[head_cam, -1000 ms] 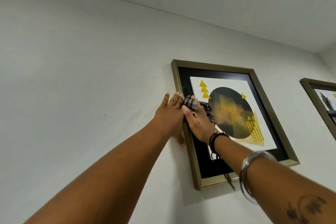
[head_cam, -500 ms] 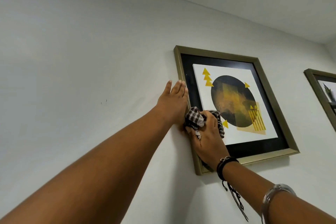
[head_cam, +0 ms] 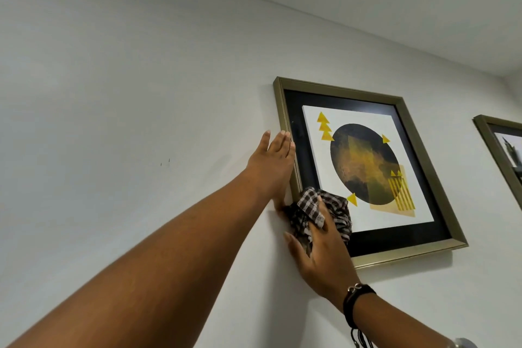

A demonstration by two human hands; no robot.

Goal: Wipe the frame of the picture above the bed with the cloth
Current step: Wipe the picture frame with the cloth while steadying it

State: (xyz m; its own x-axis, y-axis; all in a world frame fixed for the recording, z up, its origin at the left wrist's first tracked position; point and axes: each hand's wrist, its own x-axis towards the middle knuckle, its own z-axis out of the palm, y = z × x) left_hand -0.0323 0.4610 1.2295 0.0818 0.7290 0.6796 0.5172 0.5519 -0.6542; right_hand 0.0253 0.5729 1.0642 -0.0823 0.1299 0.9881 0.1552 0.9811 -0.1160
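Note:
A picture in a gold-coloured frame (head_cam: 341, 90) hangs on the pale wall; it shows a dark circle and yellow triangles on white inside a black mat. My left hand (head_cam: 272, 162) lies flat against the frame's left side, fingers straight and together, steadying it. My right hand (head_cam: 319, 251) presses a crumpled black-and-white checked cloth (head_cam: 310, 206) against the lower part of the frame's left side, over the bottom-left corner. That corner is hidden behind the hand and cloth.
A second framed picture (head_cam: 493, 150) hangs on the wall at the right edge, partly cut off. The ceiling meets the wall above the pictures. Black bands and a silver bangle sit on my right wrist.
My right hand with the cloth has slid down the frame's left side, from mid-height to near the bottom-left corner. My left hand has stayed against the left side.

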